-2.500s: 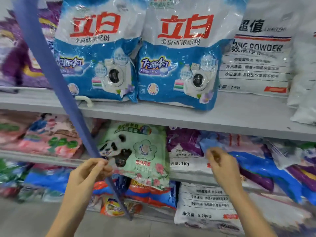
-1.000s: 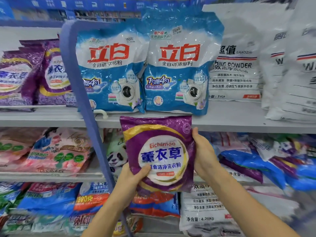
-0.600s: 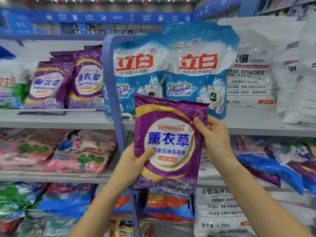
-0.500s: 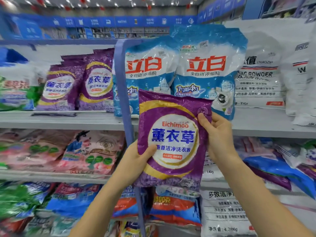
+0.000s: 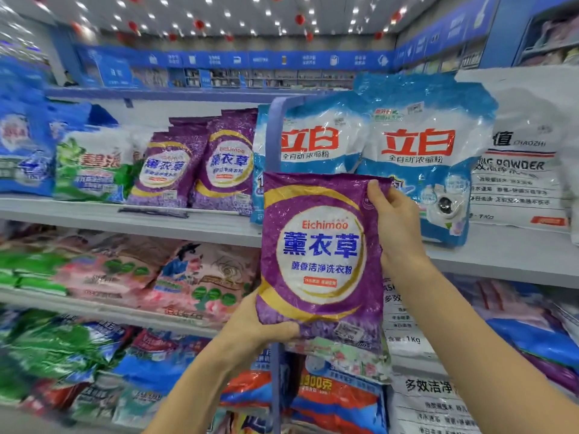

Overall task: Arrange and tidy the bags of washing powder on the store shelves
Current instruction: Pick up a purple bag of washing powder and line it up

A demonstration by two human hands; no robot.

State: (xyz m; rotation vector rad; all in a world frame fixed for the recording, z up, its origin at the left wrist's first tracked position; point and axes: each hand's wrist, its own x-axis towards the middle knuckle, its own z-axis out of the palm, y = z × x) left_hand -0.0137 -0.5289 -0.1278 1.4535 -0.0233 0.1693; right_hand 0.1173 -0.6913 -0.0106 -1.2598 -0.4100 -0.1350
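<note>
Store shelves (image 5: pixel 94 310) crowded with washing powder bags (image 5: pixel 416 145) fill the view. The left hand (image 5: pixel 260 332) cups the lower left corner of the purple Eichimoo bag (image 5: pixel 319 252), thumb on its front. The right hand (image 5: pixel 396 223) pinches the top right corner. Held before the upper shelf (image 5: pixel 188 225), the bag stands upright, long axis vertical, label toward the camera. Since half a second ago the left hand has slipped lower and the right thumb higher.

Bright, even light falls from rows of small ceiling lights (image 5: pixel 219 14), which smear into white streaks. Glare glints on the crinkled blue-and-white bags (image 5: pixel 416 145). The purple bag (image 5: pixel 319 245) at centre is sharp; the green bags (image 5: pixel 47 349) at lower left are blurred. Wide-angle distortion bends the shelf edge (image 5: pixel 125 222) toward the frame's sides. Shadows are faint.
</note>
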